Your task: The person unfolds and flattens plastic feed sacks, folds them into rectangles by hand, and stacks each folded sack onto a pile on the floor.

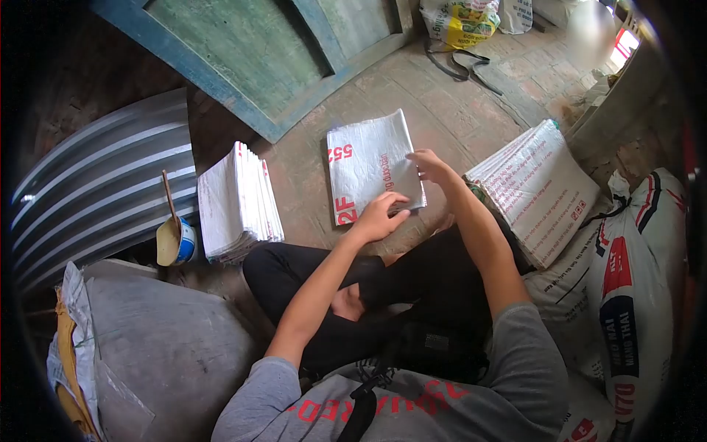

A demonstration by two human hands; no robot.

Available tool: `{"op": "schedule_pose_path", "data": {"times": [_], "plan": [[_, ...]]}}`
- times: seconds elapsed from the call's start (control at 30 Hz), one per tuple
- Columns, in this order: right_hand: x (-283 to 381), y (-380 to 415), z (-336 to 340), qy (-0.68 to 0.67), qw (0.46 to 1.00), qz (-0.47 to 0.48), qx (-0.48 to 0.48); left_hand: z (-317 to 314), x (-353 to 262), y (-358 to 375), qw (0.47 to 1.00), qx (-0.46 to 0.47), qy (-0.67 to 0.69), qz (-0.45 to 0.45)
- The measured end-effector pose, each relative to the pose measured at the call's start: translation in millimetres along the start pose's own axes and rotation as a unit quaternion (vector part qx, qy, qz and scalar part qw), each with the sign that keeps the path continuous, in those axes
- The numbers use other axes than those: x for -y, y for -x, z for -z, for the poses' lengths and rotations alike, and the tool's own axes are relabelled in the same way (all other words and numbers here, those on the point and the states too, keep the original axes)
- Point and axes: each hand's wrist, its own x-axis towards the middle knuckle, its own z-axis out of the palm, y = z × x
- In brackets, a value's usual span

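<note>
On the floor in front of my crossed legs lies a white folded woven sack [372, 162] with red print. My left hand [379, 217] rests on its lower right part, fingers bent but apart. At the sack's right edge is my right hand [432, 167], its fingers closed over that edge. To the left, beside my knee, stands a stack of folded white sacks [230, 206]. A second stack of printed sacks [534, 191] leans on the right, near my right forearm. A can [177, 241] with a wooden stick [169, 193] in it is beyond the left stack.
Corrugated metal sheeting [110, 177] is at the left, with a grey slab [169, 353] below it. A blue-framed green panel [243, 59] lies ahead on the brick floor [361, 92]. Full printed sacks [637, 272] crowd the right; a yellow-and-white bag [464, 26] is at the back.
</note>
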Motion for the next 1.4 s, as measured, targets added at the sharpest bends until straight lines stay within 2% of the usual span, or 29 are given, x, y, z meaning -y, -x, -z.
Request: {"op": "schedule_pose_path", "data": {"times": [0.03, 0.1, 0.17, 0.2, 0.23, 0.27, 0.3, 0.43, 0.57, 0.6, 0.73, 0.77, 0.87, 0.9, 0.97, 1.03, 1.1, 1.17, 1.23, 1.3, 1.4], "plan": [[-5, -3, 4, 0.044, 0.999, -0.003, 0.002, -4, 16, 6, 0.999, -0.025, -0.013, 0.032], [-11, -13, 6, 0.126, 0.988, 0.004, -0.087, -6, 47, 20, 0.992, -0.074, -0.040, 0.096], [-21, -33, 12, 0.229, 0.961, 0.027, -0.152, 0, 58, 33, 0.958, -0.121, 0.036, 0.257], [-23, -28, 16, 0.271, 0.941, 0.064, -0.190, 3, 61, 37, 0.926, -0.140, 0.158, 0.314], [-25, -25, 15, 0.284, 0.936, 0.077, -0.195, 2, 62, 44, 0.863, -0.149, 0.315, 0.366], [-24, -23, 16, 0.297, 0.929, 0.093, -0.200, 0, 63, 52, 0.773, -0.155, 0.463, 0.406], [-24, -24, 18, 0.310, 0.922, 0.108, -0.206, -2, 61, 58, 0.659, -0.156, 0.596, 0.432], [-21, -17, 15, 0.196, 0.964, 0.066, -0.165, -26, 69, 53, 0.547, -0.147, 0.704, 0.429], [-15, -12, 4, 0.060, 0.997, 0.038, -0.034, -43, 76, 41, 0.535, -0.167, 0.718, 0.413], [-18, -17, -3, 0.011, 0.999, 0.039, -0.004, -41, 74, 38, 0.497, -0.178, 0.743, 0.412], [-1, 9, -41, -0.106, 0.986, 0.042, 0.119, -29, 60, 28, 0.469, -0.337, 0.739, 0.346], [1, 20, -50, -0.107, 0.982, 0.047, 0.145, -25, 69, 26, 0.473, -0.361, 0.729, 0.339], [7, 56, -73, -0.113, 0.985, 0.001, 0.131, -14, 130, 23, 0.486, -0.449, 0.687, 0.299], [4, 65, -76, -0.119, 0.982, -0.013, 0.146, -1, 133, 25, 0.555, -0.496, 0.600, 0.292], [-2, 68, -76, -0.144, 0.959, -0.023, 0.242, 39, 130, 28, 0.661, -0.570, 0.393, 0.288], [5, 81, -88, -0.080, 0.951, -0.036, 0.297, 92, 85, 38, 0.727, -0.582, 0.240, 0.275], [12, 96, -95, -0.050, 0.938, -0.035, 0.341, 144, 103, 50, 0.785, -0.556, 0.195, 0.189], [14, 103, -98, -0.051, 0.923, -0.028, 0.381, 197, 79, 63, 0.793, -0.565, 0.217, 0.069], [12, 95, -95, -0.038, 0.922, -0.024, 0.385, 244, 44, 86, 0.781, -0.586, 0.216, 0.021], [11, 95, -93, -0.023, 0.934, -0.011, 0.356, 284, 24, 115, 0.739, -0.640, 0.210, -0.017], [13, 88, -90, -0.018, 0.939, -0.001, 0.343, 318, 9, 152, 0.635, -0.730, 0.253, -0.014]]}}
